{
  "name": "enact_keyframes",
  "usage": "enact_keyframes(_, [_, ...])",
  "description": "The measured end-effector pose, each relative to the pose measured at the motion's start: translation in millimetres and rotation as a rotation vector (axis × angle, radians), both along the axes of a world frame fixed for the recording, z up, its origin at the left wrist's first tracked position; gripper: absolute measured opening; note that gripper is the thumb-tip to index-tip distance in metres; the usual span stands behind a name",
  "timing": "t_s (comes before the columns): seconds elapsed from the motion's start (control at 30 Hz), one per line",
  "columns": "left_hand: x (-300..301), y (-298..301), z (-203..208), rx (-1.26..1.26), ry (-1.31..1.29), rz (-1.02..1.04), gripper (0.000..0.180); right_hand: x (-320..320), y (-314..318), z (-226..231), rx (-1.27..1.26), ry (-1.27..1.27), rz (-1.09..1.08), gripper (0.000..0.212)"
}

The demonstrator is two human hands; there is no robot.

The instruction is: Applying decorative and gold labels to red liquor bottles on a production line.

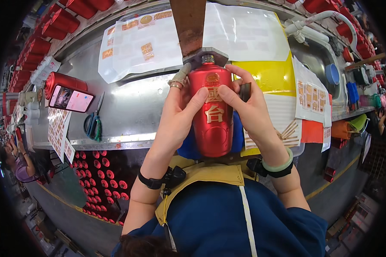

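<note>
A glossy red bottle (214,132) with raised gold characters lies in front of my body, its neck pointing away from me against a dark metal block (221,56). My left hand (180,103) grips its left side, the thumb pressed beside the characters; a wrap covers one fingertip. From the right, my right hand (248,100) closes round the bottle, thumb on the lettering. Near the right fingers is a small dark piece (245,91) that I cannot make out. Blue material (188,147) shows under the bottle. The bottle's underside is hidden.
Left on the metal table (128,100) lie green-handled scissors (92,124), a phone (71,99) and another red bottle (66,81). Sticker sheets (146,51) spread behind; more labels (311,96) hang by the sink (317,58). Several red bottles (101,180) stand below left. Another person (21,158) is far left.
</note>
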State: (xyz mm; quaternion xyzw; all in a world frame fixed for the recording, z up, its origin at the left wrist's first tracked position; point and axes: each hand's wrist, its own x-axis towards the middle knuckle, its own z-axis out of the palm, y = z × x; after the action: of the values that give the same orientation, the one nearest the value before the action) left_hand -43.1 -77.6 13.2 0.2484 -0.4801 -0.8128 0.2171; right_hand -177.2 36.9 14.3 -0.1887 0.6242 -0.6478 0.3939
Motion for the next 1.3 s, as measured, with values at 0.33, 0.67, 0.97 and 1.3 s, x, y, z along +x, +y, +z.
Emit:
enact_keyframes(0.33, [3, -3, -4, -0.03, -0.003, -0.036, 0.075, -2, 1, 4, 0.049, 0.028, 0.035, 0.078])
enact_keyframes(0.67, [18, 9, 2, -0.047, -0.059, -0.118, 0.096, 0, 6, 3, 0.016, 0.039, 0.041, 0.079])
enact_keyframes(0.97, [17, 12, 4, -0.026, -0.065, -0.097, 0.095, -2, 14, 2, 0.002, -0.015, 0.062, 0.075])
enact_keyframes(1.3, [17, 14, 2, -0.034, -0.054, -0.08, 0.089, 5, 25, 1, 0.029, 0.078, 0.134, 0.08])
